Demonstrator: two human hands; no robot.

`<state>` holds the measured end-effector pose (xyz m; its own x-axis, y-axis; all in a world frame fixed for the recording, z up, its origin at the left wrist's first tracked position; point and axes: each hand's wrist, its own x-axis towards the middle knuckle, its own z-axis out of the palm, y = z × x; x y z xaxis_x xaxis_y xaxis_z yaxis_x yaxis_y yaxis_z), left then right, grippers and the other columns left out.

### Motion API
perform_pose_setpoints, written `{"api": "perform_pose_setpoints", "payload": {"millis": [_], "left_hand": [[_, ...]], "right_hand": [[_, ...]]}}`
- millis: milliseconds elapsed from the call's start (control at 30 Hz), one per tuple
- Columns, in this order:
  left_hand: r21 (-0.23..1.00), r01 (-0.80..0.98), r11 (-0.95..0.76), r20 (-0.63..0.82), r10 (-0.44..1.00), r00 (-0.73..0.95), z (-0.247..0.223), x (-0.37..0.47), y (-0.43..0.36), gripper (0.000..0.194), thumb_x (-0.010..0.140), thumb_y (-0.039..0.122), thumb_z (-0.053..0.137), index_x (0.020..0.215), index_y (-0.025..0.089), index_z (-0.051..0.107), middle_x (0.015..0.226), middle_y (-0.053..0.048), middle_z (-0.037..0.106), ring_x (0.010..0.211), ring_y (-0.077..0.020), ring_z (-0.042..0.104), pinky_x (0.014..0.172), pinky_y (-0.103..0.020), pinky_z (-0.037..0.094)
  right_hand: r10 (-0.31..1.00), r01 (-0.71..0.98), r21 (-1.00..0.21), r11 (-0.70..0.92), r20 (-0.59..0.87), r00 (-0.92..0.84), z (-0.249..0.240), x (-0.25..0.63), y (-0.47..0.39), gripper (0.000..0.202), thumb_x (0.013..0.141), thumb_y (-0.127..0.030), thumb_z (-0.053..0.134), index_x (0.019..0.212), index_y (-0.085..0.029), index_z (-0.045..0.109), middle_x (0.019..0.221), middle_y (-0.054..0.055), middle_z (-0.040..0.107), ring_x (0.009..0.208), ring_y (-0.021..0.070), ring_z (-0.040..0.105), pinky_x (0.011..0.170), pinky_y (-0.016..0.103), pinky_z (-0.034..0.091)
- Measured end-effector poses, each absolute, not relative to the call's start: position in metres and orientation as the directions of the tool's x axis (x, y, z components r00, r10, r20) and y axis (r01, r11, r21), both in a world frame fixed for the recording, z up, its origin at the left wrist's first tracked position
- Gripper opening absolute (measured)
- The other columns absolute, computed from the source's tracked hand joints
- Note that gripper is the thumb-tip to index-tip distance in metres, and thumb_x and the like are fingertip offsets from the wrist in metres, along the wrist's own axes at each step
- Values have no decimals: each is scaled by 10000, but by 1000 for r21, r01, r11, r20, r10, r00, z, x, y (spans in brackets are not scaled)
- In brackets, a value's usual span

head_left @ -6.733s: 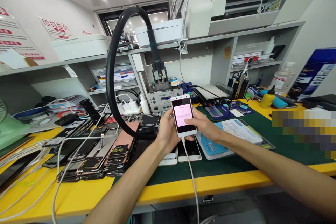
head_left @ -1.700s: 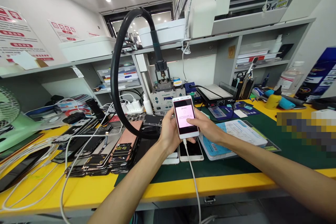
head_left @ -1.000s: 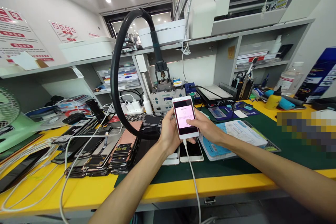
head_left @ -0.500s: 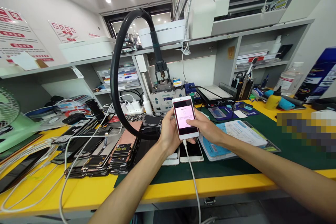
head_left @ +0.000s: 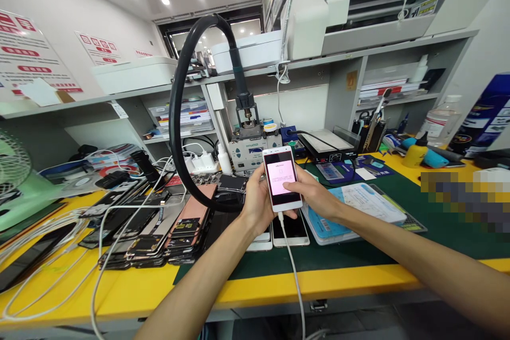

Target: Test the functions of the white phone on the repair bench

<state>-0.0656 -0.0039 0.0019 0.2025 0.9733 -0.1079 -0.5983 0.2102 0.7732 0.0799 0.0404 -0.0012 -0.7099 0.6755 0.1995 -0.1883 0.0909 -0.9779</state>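
White phone (head_left: 282, 179) w/ cable (head_left: 292, 265) plugged in btm is sitting above the green mat (head_left: 255, 267); my L hand (head_left: 257, 196) is gripping its side, R hand (head_left: 314, 193) holding the other, thumb on screen.

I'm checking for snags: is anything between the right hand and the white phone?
Nothing visible: the right hand has its thumb on the front of the white phone, which the left hand holds. The white cable runs down from its bottom edge.

White phone (head_left: 282, 178) in both hands (head_left: 258, 199)
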Motion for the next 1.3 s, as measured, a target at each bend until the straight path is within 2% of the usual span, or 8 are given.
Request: {"api": "perform_pose_setpoints", "payload": {"millis": [133, 267, 500, 700, 833, 1100, 1300], "left_hand": [[735, -621, 273, -146, 958, 249, 2, -68, -1, 536, 929, 535, 445, 1102, 88, 687, 795, -136, 722, 652, -256, 697, 496, -332, 571], [713, -611, 343, -179, 932, 315, 3, -73, 2, 579, 932, 552, 396, 1092, 77, 685, 787, -160, 716, 590, -270, 684, 400, -338, 527], [722, -566, 399, -206, 904, 374, 1, -81, 7, 535, 918, 554, 416, 921, 97, 693, 785, -174, 699, 585, -284, 678, 324, -325, 481], [704, -565, 430, -200, 884, 423, 2, -83, 8, 548, 928, 554, 395, 824, 96, 676, 739, -151, 676, 568, -269, 665, 301, -294, 452], [685, -578, 443, -203, 878, 433, 0, -84, 9, 551, 922, 568, 409, 827, 95, 677, 717, -121, 654, 576, -263, 657, 308, -304, 463], [674, -589, 445, -197, 877, 438, -5, -86, 11, 562, 912, 590, 437, 826, 90, 679, 719, -122, 656, 554, -249, 645, 311, -300, 462], [691, -605, 396, -166, 901, 401, -3, -82, 9, 535, 928, 561, 427, 975, 105, 703, 716, -117, 678, 548, -269, 658, 352, -332, 489]], "right_hand": [[671, -155, -983, 99, 181, -720, -2, 82, 40, 417, 918, -328, 556, 1293, -218, 411, 778, 10, 661, 464, 169, 620, 428, 288, 471], [658, -121, -986, 117, 169, -733, 0, 85, 37, 338, 967, -412, 469, 1249, -227, 440, 791, 26, 661, 593, 205, 683, 495, 299, 512], [673, -138, -976, 170, 218, -707, 3, 85, 33, 266, 964, -481, 438, 990, -219, 474, 711, -22, 490, 662, 181, 631, 521, 290, 558], [664, -127, -972, 196, 227, -713, 3, 85, 33, 261, 981, -468, 415, 927, -216, 458, 831, 16, 557, 743, 175, 620, 542, 278, 570], [653, -136, -968, 213, 244, -717, 1, 85, 33, 274, 982, -477, 414, 917, -214, 455, 860, 15, 564, 722, 166, 620, 538, 279, 570], [648, -138, -966, 217, 248, -720, -1, 86, 35, 283, 977, -485, 420, 943, -211, 481, 804, 1, 549, 696, 166, 617, 528, 277, 564], [682, -113, -973, 200, 221, -698, -1, 84, 37, 269, 968, -470, 441, 980, -209, 506, 825, 11, 585, 670, 170, 636, 529, 288, 552]]}}
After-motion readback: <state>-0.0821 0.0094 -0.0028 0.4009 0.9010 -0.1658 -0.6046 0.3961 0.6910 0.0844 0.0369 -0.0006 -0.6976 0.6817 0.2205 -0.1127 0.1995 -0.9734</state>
